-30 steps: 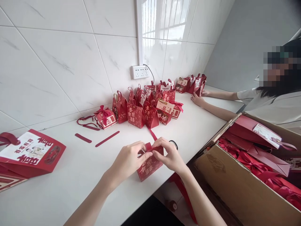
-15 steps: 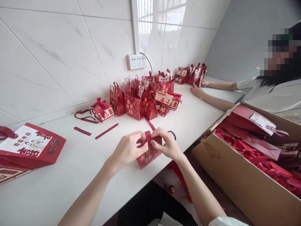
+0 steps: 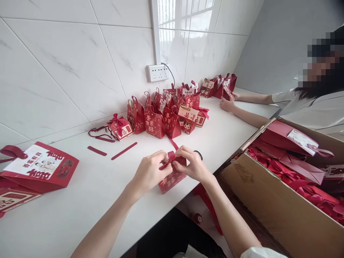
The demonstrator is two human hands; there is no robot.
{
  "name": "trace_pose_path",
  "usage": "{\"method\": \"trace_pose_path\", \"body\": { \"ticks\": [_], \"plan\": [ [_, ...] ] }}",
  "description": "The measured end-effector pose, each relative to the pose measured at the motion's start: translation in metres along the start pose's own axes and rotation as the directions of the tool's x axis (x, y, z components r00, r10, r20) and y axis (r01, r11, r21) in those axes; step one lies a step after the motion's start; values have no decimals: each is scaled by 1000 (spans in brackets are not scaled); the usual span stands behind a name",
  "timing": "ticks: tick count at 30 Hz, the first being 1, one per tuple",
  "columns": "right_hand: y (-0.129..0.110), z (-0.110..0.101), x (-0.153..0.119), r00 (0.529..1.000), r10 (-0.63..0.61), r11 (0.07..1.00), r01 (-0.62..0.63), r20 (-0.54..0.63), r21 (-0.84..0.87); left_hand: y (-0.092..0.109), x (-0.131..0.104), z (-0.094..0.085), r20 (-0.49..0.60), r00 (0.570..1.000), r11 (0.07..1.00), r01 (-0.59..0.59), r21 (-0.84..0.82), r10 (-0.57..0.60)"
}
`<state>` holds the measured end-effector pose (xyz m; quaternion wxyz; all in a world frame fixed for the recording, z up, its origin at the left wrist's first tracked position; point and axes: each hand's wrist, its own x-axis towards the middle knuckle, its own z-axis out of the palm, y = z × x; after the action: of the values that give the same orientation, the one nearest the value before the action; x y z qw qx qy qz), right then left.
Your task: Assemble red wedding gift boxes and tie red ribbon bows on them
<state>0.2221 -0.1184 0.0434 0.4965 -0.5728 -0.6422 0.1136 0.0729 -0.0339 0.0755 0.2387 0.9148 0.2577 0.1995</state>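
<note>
A small red box with pale lettering point(image 3: 173, 178) stands near the front edge of the white table, a ribbon loop point(image 3: 171, 155) at its top. My left hand point(image 3: 152, 172) pinches red ribbon at the left of the loop, thumb and forefinger together. From the right, my right hand point(image 3: 194, 165) pinches the ribbon close beside it, fingertips almost touching the left ones. A strip of red ribbon point(image 3: 174, 144) runs from behind the hands toward the grouped boxes. The knot area is partly hidden by my fingers.
Several red gift boxes point(image 3: 154, 123) stand along the tiled wall. Two red strips point(image 3: 124, 151) lie at left, near a larger red box point(image 3: 43, 166). At right, a cardboard carton point(image 3: 255, 190) holds red boxes and ribbons. Beyond it, a person's hands point(image 3: 228, 104) hold a small box.
My hands stay at the ribbon with little movement, and the loop sits slightly lower between them. The other person's small box is now tilted. The whole view has shifted slightly.
</note>
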Motion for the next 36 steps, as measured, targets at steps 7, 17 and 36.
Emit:
{"method": "trace_pose_path", "body": {
  "ticks": [7, 17, 36],
  "plan": [
    [2, 0, -1, 999, -30, 997, 31, 23, -70, 2, 0, -4, 74, 996, 998, 46, -32, -44],
    [3, -2, -1, 996, -63, 996, 67, 69, -52, 2, -2, -1, 47, 993, 994, 107, -7, -106],
    [1, -2, 2, 992, -75, 997, 75, 106, 1, 2, -2, -1, -46, 999, 983, 9, 183, -1]
  ]
}}
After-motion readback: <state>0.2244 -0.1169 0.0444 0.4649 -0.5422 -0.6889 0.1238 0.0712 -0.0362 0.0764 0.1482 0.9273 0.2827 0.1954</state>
